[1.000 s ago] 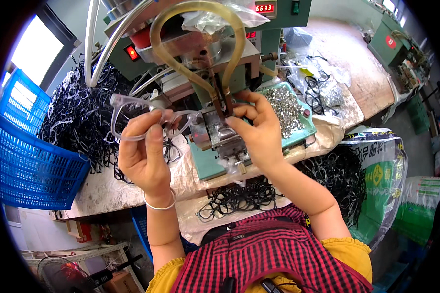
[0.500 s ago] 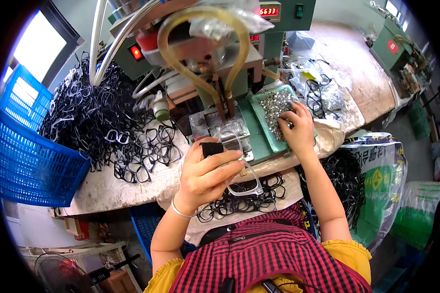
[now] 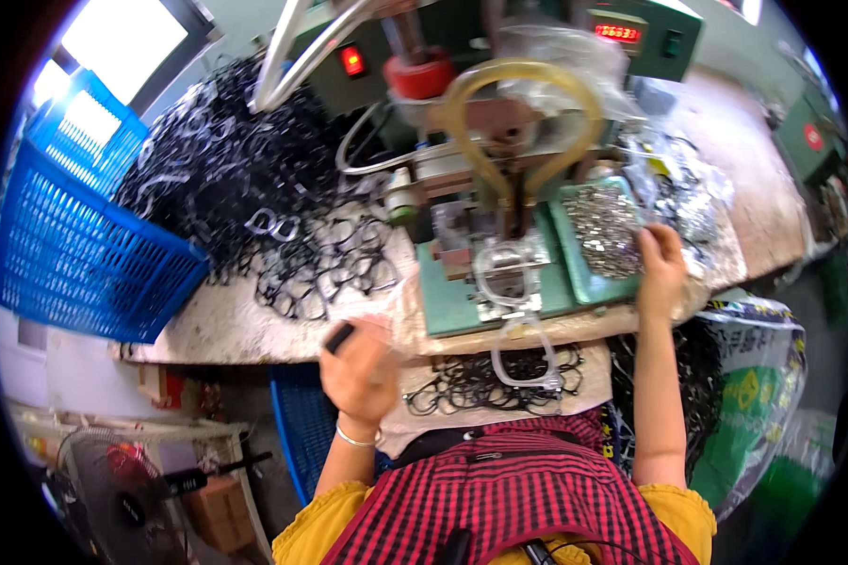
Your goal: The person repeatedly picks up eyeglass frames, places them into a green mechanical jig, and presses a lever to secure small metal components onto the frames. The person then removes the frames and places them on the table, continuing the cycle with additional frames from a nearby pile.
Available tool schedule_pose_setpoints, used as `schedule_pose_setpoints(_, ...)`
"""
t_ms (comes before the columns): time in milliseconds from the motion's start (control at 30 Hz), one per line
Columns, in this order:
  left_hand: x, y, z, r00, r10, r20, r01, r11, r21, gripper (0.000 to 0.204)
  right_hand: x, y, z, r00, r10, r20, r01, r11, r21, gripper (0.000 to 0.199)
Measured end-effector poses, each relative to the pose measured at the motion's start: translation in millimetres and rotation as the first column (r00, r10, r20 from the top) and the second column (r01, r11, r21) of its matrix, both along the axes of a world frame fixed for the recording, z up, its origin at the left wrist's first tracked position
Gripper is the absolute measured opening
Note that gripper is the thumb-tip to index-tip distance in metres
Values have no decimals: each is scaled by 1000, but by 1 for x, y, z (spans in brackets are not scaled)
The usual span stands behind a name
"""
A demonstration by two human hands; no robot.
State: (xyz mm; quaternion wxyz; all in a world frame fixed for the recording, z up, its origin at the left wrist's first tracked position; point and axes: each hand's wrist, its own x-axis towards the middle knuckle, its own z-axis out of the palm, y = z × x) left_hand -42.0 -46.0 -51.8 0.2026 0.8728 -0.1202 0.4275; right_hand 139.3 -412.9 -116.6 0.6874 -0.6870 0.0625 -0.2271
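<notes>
Reload step, by the look: right hand [image 3: 662, 268] fingers pinched together in tray of metal bits [image 3: 605, 229]; left hand [image 3: 360, 363] curled on dark piece. Clear frame [image 3: 511, 282] sits on press; bit likely goes there.

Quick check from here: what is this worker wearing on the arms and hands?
Both hands are bare, no gloves. The left hand has a thin pale bangle at the wrist; the right hand shows nothing at the wrist. Forearms are uncovered; short yellow sleeves end near the shoulders, under a red-and-black checked apron.
</notes>
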Motion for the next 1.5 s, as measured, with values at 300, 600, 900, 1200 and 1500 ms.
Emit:
schedule_pose_setpoints(300, 30, 125, -5, 886, 393, -244, -460, 808, -369, 9, 25, 47, -2, 991, 126, 39, -131, 970, 206, 19)
schedule_pose_setpoints(600, 144, 86, -67, 780, 585, -220, -567, 811, 147, 25, -10, 38, 14, 999, -13, 42, 23, 966, -259, 13)
schedule_pose_setpoints(900, 148, 97, -93, 728, 600, -331, -589, 795, 145, 20, -40, 77, 95, 896, 359, 261, -203, 854, -479, 15)
schedule_pose_setpoints(1200, 85, 103, -46, 918, 159, -364, -354, 743, -568, 15, -33, 122, 84, 909, 385, 160, -379, 923, -64, 49)
schedule_pose_setpoints(1500, 78, -5, 59, 997, -71, 37, 79, 793, -604, 9, -38, 135, 107, 863, 475, 174, -497, 860, 118, 55)
